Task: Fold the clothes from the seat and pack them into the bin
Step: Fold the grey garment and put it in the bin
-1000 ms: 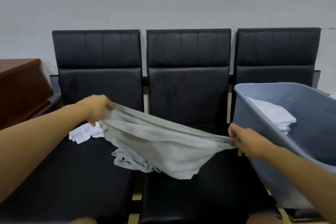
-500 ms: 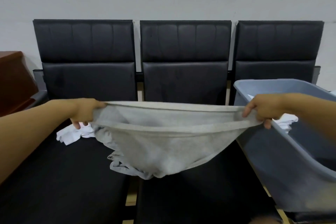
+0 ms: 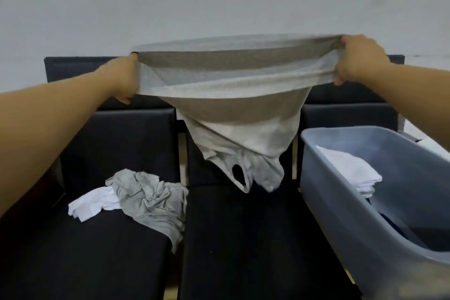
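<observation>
Garment: light grey cotton T-shirt (image 3: 233, 95), held in the air above the middle black padded seat (image 3: 243, 238), clear of the cushion.
Left grip: left hand (image 3: 124, 80) closed on one end of the shirt's hem, fingers curled round the cloth.
Right grip: right hand (image 3: 358, 58) bunching the other end of the hem, holding it fast.
Orientation: long axis of the stretched hem runs left to right, the right end slightly higher; body hangs down, neck opening lowest, so the shirt is upside down.
Risk one: bunched sleeves and collar could set uneven creases if it is laid down as it hangs.
Risk two: a slack pinch on either end would probably let the shirt drop onto the seat.
Remaining stock: crumpled grey garment (image 3: 151, 202) and white cloth (image 3: 92, 204) on the left seat.
Bin: grey-blue plastic bin (image 3: 341, 202) on the right, folded white clothes (image 3: 348, 168) inside.
</observation>
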### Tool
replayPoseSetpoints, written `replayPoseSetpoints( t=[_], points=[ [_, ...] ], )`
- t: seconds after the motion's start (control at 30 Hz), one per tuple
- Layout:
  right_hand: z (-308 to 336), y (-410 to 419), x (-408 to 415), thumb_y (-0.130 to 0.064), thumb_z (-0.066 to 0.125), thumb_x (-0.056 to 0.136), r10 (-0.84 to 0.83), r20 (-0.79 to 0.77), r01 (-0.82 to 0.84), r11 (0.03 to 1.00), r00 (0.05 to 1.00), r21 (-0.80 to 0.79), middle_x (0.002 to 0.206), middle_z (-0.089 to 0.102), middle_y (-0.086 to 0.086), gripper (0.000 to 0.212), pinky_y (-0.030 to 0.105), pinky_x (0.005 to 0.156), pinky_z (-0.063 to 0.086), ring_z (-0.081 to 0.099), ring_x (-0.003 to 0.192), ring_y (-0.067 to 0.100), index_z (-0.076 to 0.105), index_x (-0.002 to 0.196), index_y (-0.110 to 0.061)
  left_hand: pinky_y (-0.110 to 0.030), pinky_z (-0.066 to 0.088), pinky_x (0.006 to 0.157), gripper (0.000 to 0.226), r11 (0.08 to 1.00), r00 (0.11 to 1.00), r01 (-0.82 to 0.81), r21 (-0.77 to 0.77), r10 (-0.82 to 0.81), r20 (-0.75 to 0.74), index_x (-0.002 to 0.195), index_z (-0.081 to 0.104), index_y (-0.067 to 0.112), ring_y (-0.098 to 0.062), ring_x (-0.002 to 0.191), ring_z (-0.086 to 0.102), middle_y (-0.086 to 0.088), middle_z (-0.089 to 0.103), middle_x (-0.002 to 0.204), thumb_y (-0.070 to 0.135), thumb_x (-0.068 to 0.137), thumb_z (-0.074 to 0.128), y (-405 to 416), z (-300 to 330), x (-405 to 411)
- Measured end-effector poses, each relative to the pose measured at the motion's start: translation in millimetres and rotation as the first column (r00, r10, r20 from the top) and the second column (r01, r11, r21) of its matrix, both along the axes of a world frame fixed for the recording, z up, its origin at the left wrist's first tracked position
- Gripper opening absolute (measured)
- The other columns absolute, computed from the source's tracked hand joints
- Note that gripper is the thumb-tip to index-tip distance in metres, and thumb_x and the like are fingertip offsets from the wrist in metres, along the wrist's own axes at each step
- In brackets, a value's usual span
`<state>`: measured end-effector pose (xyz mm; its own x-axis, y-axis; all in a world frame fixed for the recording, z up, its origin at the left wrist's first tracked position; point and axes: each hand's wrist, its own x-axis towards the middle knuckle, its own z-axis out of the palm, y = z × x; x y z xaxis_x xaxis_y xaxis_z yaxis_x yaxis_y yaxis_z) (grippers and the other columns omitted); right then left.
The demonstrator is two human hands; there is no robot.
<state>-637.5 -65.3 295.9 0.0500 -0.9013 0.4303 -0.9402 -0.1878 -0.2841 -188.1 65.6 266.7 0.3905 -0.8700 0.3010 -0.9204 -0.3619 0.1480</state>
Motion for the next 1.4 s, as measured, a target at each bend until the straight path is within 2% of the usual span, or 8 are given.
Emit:
replayPoseSetpoints(
  t=[0.2, 0.43, 0.6, 0.77, 0.9, 1.13, 1.3, 1.4],
  points=[
    [-17, 25, -17, 0.002, 0.090, 0.060, 0.056, -0.116, -0.051, 0.998, 0.992, 0.045, 0.119, 0.067, 0.024, 0.081, 0.050, 0.087, 0.055, 0.064, 0.107, 0.044, 0.059, 0.133, -0.008, -0.052, 0.058, 0.085, 0.068, 0.990, 0.990, 0.133, 0.047, -0.134, 0.031, 0.140, 0.047, 0.005, -0.041, 0.103, 0.062, -0.022, 0.057, 0.129, -0.007, 0.077, 0.068, 33, -5, -11],
    [-175, 98, -30, 0.000, 0.069, 0.079, 0.388, -0.471, -0.114, 0.853, 0.792, 0.510, 0.087, 0.072, -0.004, 0.070, 0.032, 0.072, 0.055, 0.066, 0.063, 0.007, 0.057, 0.137, -0.037, -0.041, 0.045, 0.109, 0.080, 0.878, 0.924, 0.382, 0.289, -0.367, -0.107, 0.148, 0.048, 0.024, -0.024, 0.133, 0.052, -0.001, 0.050, 0.149, -0.011, 0.077, 0.062, 100, -151, -27],
    [-264, 147, -44, 0.004, 0.071, 0.081, 0.605, -0.542, -0.031, 0.684, 0.584, 0.729, 0.131, 0.060, 0.002, 0.072, 0.032, 0.084, 0.047, 0.061, 0.117, 0.025, 0.055, 0.141, -0.034, -0.024, 0.043, 0.105, 0.049, 0.688, 0.868, 0.448, 0.571, -0.487, -0.095, 0.131, 0.062, 0.036, -0.007, 0.122, 0.056, 0.015, 0.060, 0.134, 0.007, 0.093, 0.054, 145, -250, -36],
    [-270, 160, -59, 0.008, 0.055, 0.078, 0.794, -0.416, -0.062, 0.491, 0.443, 0.869, 0.082, 0.064, -0.008, 0.049, 0.028, 0.067, 0.049, 0.063, 0.070, 0.012, 0.072, 0.110, -0.026, -0.002, 0.030, 0.087, 0.034, 0.453, 0.832, 0.432, 0.780, -0.533, -0.151, 0.119, 0.067, 0.028, -0.005, 0.119, 0.048, 0.013, 0.057, 0.129, 0.010, 0.093, 0.054, 176, -273, -42],
    [-272, 159, -70, -0.006, 0.052, 0.080, 0.833, -0.418, -0.053, 0.466, 0.362, 0.883, 0.076, 0.057, 0.007, 0.012, 0.032, 0.056, 0.033, 0.041, 0.063, 0.018, 0.061, 0.078, -0.014, -0.027, 0.044, 0.092, 0.029, 0.373, 0.853, 0.386, 0.843, -0.493, -0.173, 0.115, 0.069, 0.022, -0.018, 0.112, 0.056, 0.001, 0.062, 0.120, 0.022, 0.096, 0.047, 190, -267, -50],
    [-265, 152, -91, -0.065, 0.059, 0.074, 0.838, -0.338, -0.117, 0.422, 0.428, 0.899, 0.067, 0.044, 0.013, 0.061, 0.038, 0.061, 0.035, 0.035, 0.061, 0.018, 0.054, 0.074, -0.004, -0.032, 0.045, 0.068, 0.048, 0.370, 0.850, 0.428, 0.824, -0.475, -0.228, 0.090, 0.066, 0.012, -0.020, 0.079, 0.054, -0.008, 0.064, 0.090, 0.057, 0.085, 0.051, 199, -255, -41],
    [-265, 136, -81, -0.060, 0.038, 0.089, 0.581, -0.569, -0.066, 0.732, 0.582, 0.678, 0.065, 0.044, 0.002, 0.056, 0.034, 0.067, 0.040, 0.046, 0.072, 0.022, 0.043, 0.065, -0.010, -0.030, 0.050, 0.074, 0.049, 0.623, 0.864, 0.424, 0.657, -0.495, -0.089, 0.079, 0.062, 0.019, -0.009, 0.071, 0.057, 0.004, 0.062, 0.073, 0.064, 0.089, 0.045, 174, -258, -19],
    [-276, 109, -71, -0.050, 0.037, 0.101, 0.398, -0.584, -0.013, 0.833, 0.707, 0.553, 0.087, 0.056, 0.001, 0.044, 0.035, 0.077, 0.044, 0.057, 0.088, 0.028, 0.038, 0.066, -0.024, -0.021, 0.045, 0.060, 0.044, 0.777, 0.908, 0.418, 0.471, -0.369, -0.198, 0.066, 0.059, 0.023, -0.004, 0.059, 0.056, 0.012, 0.061, 0.062, 0.057, 0.094, 0.055, 145, -260, -8]
  ],
)
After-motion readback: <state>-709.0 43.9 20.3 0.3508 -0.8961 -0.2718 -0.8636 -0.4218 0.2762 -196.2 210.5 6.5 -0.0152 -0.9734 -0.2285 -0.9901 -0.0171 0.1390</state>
